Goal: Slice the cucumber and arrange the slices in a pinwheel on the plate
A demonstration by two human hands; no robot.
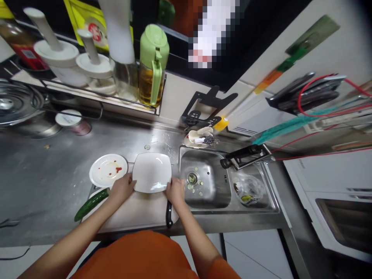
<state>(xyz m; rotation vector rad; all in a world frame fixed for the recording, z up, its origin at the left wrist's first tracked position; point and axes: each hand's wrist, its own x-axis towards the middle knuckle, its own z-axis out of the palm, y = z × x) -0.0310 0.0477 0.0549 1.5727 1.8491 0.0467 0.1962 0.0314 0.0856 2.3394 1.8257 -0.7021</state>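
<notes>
A person in an orange shirt [145, 257] grasps a squarish white plate [152, 172] with both hands at a kitchen counter, the left hand [123, 188] pinching one side and the right hand [176, 190] the other. The plate lies between them at the far end of a cutting board [133, 212]; whether it touches the board, this onlooker cannot tell. A black knife handle [169, 215] juts out below the right hand. Behind, a yellow packet [74, 15] bears a round red emblem [95, 31] and a bottle [17, 33] a red label [30, 56], their print too blurred to read.
</notes>
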